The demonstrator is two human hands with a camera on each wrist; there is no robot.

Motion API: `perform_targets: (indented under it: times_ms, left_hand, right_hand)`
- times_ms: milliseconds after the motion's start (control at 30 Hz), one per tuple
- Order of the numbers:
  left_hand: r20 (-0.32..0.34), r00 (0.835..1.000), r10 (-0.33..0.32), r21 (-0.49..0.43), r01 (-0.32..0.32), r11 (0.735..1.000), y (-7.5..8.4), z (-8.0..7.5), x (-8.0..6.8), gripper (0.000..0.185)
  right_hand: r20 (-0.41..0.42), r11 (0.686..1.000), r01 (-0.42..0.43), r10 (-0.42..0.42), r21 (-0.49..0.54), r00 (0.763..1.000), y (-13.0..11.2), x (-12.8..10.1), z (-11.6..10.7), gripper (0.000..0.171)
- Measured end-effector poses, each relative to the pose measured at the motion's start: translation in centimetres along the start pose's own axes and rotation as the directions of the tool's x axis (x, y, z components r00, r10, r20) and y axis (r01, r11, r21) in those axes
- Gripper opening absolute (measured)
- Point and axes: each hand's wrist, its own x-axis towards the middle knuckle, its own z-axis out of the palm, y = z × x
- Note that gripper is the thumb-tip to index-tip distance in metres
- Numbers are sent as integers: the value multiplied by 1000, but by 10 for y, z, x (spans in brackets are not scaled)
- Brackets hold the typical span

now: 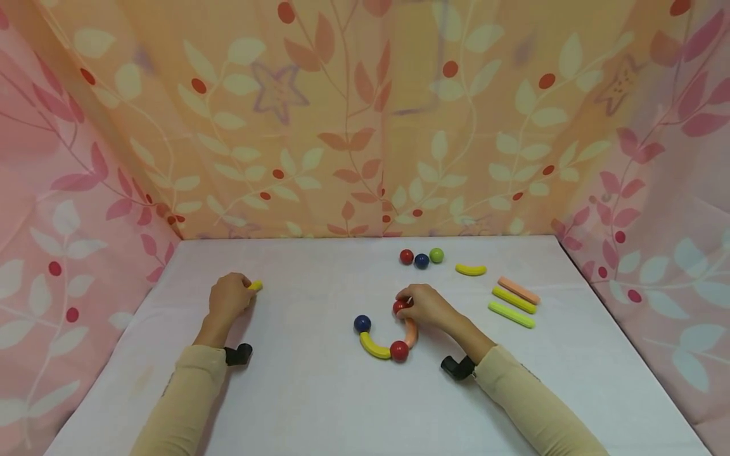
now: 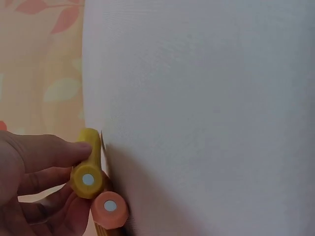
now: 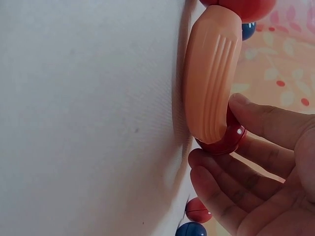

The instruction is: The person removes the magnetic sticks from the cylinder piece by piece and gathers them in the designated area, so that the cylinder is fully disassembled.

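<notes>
Pinching a red ball (image 1: 400,307) between thumb and fingertips, the right hand (image 1: 429,306) keeps it against the upper end of a curved peach piece (image 1: 411,332), right of centre on the white table (image 1: 319,392). The right wrist view shows that ball (image 3: 222,138) touching the ribbed peach piece (image 3: 211,73), with the fingers (image 3: 231,191) curled under it.

Chain, 5 parts, touching end to end:
- red ball in the hand
- curved peach piece
- second red ball (image 1: 398,350) at the bottom of the curve
- curved yellow piece (image 1: 374,346)
- blue ball (image 1: 362,323) at the far left end

Left hand (image 1: 228,297): lies well apart, on the left of the table, its fingers curled round 2 sticks. The left wrist view shows a yellow stick (image 2: 87,172) and a peach stick (image 2: 110,208) side by side in that grip; from the head view only the yellow tip (image 1: 256,285) shows.

Loose stock, toward the back and right:
- 3 balls in a row, red (image 1: 406,256), blue (image 1: 421,260), green (image 1: 436,255)
- 1 curved yellow piece (image 1: 470,270) just right of them
- 3 straight sticks lying parallel: peach (image 1: 518,290), yellow (image 1: 514,300), green (image 1: 511,315)

Surround: leaf-patterned curtain (image 1: 365,120) on 3 sides.
</notes>
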Motion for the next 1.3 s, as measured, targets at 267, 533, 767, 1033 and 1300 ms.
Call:
perform_targets:
  times_ms: [267,533,767,1033,1300]
  left_hand:
    - [34,999,14,52,-16,999,0,3,2,31]
    - [-12,999,47,35,-47,998,4,2,-3,27]
    - [-17,992,126,-66,-127,990,30,2,-11,26]
    - [176,964,197,-209,-159,965,73,19,-22,28]
    - [252,924,288,-295,-210,932,109,49,-42,22]
  right_hand:
    - [-1,1000,5,-5,3,1000,0,-1,-1,34]
    - [-1,1000,1,-1,0,1000,-1,0,0,35]
    - [-10,1000,1,-1,-8,1000,-2,-2,0,36]
    - [-67,995,42,-48,-89,997,-10,-16,-4,39]
    - [-54,994,113,-113,-9,992,-19,-32,1,33]
